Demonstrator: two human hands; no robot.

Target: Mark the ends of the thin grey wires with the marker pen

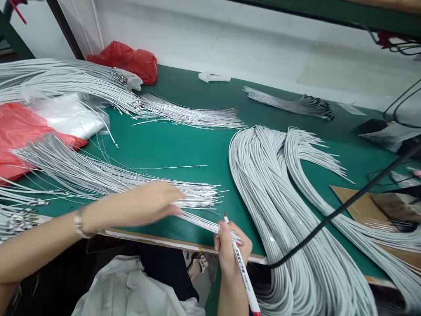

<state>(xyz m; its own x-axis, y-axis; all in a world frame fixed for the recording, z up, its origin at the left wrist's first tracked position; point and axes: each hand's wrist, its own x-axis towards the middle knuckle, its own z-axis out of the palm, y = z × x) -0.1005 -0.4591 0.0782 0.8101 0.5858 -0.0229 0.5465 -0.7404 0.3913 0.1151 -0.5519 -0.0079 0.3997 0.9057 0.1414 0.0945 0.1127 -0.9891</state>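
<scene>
My right hand (233, 245) is closed around a white marker pen (243, 276) with red ends, its tip pointing up and away from me. The same hand also grips the ends of a small bunch of thin white wires (200, 220). These run left toward my left hand (154, 202), which is slightly blurred, with its fingers stretched out and thumb apart. Beneath and beyond that hand lies a larger spread of white wires (108, 171), their ends pointing right. Whether my left hand touches any wires is hard to make out.
Thick bundles of grey cable (272, 184) hang over the front edge of the green table (177, 149). More wires (194, 116) lie behind. Red plastic bags (131, 61) and a clear bag (75, 116) are at left. A black cable (329, 217) crosses the right side, near cardboard (348, 199).
</scene>
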